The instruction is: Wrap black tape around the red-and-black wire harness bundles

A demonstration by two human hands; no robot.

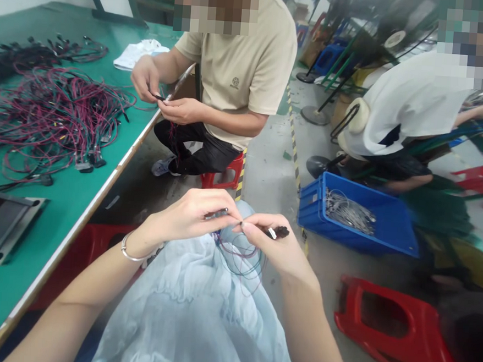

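Observation:
Over my lap, my left hand (200, 216) and my right hand (274, 246) are both closed, and their fingertips meet at a small dark piece too small to name. A wire harness (242, 258) with thin dark red and teal wires hangs in loops below them. Out of my right hand's grip sticks a black and white connector (278, 232) of the harness. A thin dark stick-like piece (216, 213) shows between my left hand's fingers; I cannot tell its kind. My fingers partly hide where the wires are pinched.
The green table (79, 192) on the left bears a heap of red and black cable harnesses (60, 113), a white cloth (140, 54) and a flat framed device (4, 228). A co-worker (237, 65) sits ahead holding a cable. Rightward are a blue crate (395, 225) and red stool (417, 325).

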